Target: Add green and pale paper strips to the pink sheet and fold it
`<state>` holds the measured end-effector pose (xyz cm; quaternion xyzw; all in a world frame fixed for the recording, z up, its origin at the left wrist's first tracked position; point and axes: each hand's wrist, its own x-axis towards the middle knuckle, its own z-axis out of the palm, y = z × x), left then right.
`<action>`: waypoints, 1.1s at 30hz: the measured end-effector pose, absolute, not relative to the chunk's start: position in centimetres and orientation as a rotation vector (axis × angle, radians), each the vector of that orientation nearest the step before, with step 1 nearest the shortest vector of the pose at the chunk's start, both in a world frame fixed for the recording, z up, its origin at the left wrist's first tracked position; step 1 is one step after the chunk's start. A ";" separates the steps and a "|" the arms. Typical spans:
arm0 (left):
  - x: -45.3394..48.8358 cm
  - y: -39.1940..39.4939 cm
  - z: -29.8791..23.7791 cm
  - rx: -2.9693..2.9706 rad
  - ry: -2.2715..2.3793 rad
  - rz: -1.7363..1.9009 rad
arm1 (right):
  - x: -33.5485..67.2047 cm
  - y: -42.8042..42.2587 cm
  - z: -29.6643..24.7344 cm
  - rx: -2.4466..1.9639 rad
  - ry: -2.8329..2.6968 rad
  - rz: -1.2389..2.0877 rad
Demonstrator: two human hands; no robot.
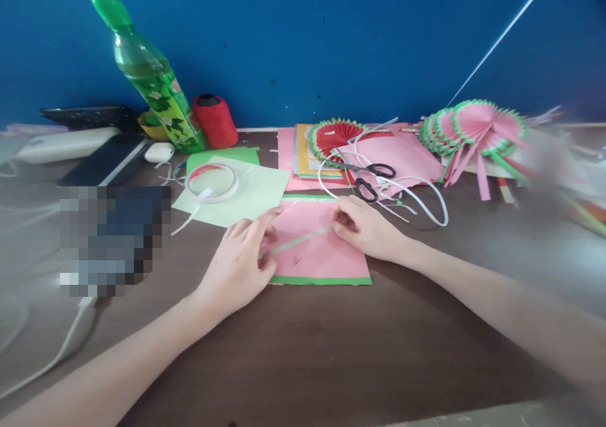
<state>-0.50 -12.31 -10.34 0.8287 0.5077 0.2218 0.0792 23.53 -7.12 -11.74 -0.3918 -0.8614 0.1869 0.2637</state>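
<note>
Resting on the pink sheet (pixel 326 259) at mid-table, your left hand (pixel 239 266) pinches one end of a pale strip (pixel 303 240) stretched across it; your right hand (pixel 367 228) pinches the other end, scissors (pixel 374 177) just beyond.

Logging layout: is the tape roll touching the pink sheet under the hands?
Apart. The head view shows the tape roll lying on a pale green sheet, with bare green paper between it and the pink sheet.
</note>
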 end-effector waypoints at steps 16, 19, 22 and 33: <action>-0.5 -12.3 -10.4 2.462 1.518 0.632 | 24.1 -7.5 -11.3 -0.801 -2.278 0.462; -0.6 -12.3 -10.4 2.472 1.503 0.645 | 24.1 -7.4 -11.4 -0.761 -2.332 0.392; -0.6 -12.3 -10.4 2.479 1.498 0.656 | 24.1 -7.3 -11.5 -0.750 -2.369 0.369; -0.6 -12.4 -10.3 2.448 1.512 0.673 | 23.9 -7.5 -11.5 -0.800 -2.442 0.259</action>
